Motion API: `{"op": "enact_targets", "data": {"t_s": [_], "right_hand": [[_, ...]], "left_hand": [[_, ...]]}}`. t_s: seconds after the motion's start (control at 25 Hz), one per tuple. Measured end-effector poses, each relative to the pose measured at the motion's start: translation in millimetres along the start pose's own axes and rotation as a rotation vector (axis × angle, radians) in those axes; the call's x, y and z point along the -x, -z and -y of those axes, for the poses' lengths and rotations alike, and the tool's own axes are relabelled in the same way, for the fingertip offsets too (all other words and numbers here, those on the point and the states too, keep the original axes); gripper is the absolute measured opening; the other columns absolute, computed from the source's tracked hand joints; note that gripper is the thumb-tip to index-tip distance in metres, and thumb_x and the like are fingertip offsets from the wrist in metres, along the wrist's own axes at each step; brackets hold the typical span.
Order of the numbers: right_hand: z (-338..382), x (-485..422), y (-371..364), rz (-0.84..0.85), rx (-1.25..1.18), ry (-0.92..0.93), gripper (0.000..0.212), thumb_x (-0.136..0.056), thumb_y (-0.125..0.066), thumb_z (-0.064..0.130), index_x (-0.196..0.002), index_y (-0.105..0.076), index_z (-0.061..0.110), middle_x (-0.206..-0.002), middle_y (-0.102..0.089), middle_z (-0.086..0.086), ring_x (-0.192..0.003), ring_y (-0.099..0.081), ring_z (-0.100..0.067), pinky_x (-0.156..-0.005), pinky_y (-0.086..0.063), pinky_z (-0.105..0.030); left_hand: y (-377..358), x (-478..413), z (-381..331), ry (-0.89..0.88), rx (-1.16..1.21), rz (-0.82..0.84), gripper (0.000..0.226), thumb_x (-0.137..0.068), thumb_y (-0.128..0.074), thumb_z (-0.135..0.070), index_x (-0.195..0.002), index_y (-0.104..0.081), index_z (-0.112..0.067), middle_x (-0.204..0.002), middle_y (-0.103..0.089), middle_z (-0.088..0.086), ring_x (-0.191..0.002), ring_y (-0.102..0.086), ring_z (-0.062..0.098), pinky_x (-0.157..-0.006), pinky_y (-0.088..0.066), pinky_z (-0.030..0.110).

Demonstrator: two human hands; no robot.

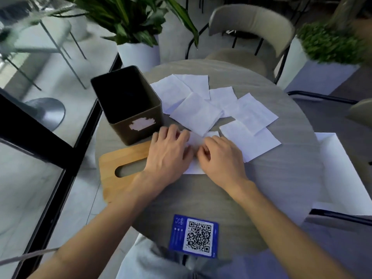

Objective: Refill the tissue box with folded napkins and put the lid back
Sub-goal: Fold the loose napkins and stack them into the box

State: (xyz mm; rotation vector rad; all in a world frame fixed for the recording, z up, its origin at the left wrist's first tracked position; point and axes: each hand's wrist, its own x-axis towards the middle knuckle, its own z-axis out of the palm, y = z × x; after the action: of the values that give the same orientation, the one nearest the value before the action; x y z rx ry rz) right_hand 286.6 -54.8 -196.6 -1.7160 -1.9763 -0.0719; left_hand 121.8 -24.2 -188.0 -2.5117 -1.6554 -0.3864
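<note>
An open, dark olive tissue box (128,101) stands at the left of the round table, and nothing shows in its dark inside. Its wooden lid (120,172) with a slot lies flat in front of it. Several white napkins (219,105) are spread flat over the middle of the table. One napkin (194,138) lies under both hands. My left hand (171,152) rests on its left side with fingers bent. My right hand (221,156) pinches its edge with curled fingertips. Most of that napkin is hidden by the hands.
A blue QR-code card (195,236) lies at the table's near edge. A beige chair (247,37) stands behind the table (281,178), with potted plants (132,27) beyond it. A white sheet (342,174) hangs off the right side. A glass wall runs along the left.
</note>
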Motion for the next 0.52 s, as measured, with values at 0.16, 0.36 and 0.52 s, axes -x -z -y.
{"op": "enact_targets", "data": {"t_s": [0.16,0.36,0.52], "right_hand": [[-2.9,3.3,0.4,-0.071,0.003,0.002,0.013,-0.084,-0.062,0.023,-0.078,-0.057,0.012,-0.08,-0.056,-0.003,-0.078,-0.048,-0.025,-0.061,-0.035,-0.033],[-8.6,4.3,3.3,-0.076,0.087,-0.07,0.033,-0.083,-0.053,0.042,-0.096,-0.064,0.014,-0.098,-0.065,-0.007,-0.093,-0.053,-0.033,-0.079,-0.046,-0.042],[-7.0,4.2,6.7,0.015,0.081,-0.118,0.035,-0.088,-0.06,0.039,-0.114,-0.063,0.016,-0.116,-0.066,-0.007,-0.105,-0.052,-0.033,-0.087,-0.042,-0.042]], "left_hand": [[-4.8,-2.8,1.4,-0.097,-0.021,-0.036,0.029,-0.092,-0.044,-0.044,-0.112,-0.051,-0.023,-0.117,-0.052,0.005,-0.102,-0.051,0.027,-0.083,-0.042,0.039],[-1.4,-2.2,3.3,-0.104,0.053,-0.026,0.033,-0.094,-0.042,-0.047,-0.117,-0.051,-0.025,-0.125,-0.054,0.003,-0.112,-0.051,0.026,-0.092,-0.04,0.039],[0.8,-2.1,4.7,-0.053,0.123,-0.014,0.044,-0.093,-0.049,-0.049,-0.13,-0.052,-0.027,-0.128,-0.051,0.001,-0.119,-0.048,0.025,-0.097,-0.04,0.04]]}}
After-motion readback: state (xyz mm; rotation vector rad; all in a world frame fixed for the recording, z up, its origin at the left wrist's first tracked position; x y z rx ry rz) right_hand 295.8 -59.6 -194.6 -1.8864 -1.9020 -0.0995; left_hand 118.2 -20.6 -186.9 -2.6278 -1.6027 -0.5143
